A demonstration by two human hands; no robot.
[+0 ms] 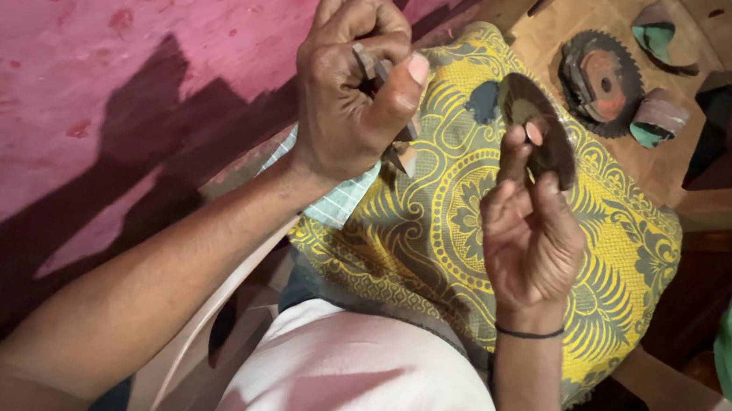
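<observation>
From my head camera: my left hand point(353, 91) grips a small metal file point(374, 70), fingers closed round it. My right hand point(527, 231) pinches a dark disc point(540, 139) above my lap; filing looks unfinished, with another toothed blade point(601, 81) waiting on the surface point(559, 24).

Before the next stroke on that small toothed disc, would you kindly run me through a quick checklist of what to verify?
1. Right hand pinches the dark disc at its edge: ok.
2. Left hand closed firmly on the small metal tool: ok.
3. Tool tip meets the disc: not ok, they are apart.
4. Yellow patterned cloth covers the lap beneath: ok.
5. Larger toothed blade lies out of the way on the board: ok.
6. Disc teeth condition: cannot tell.
</observation>
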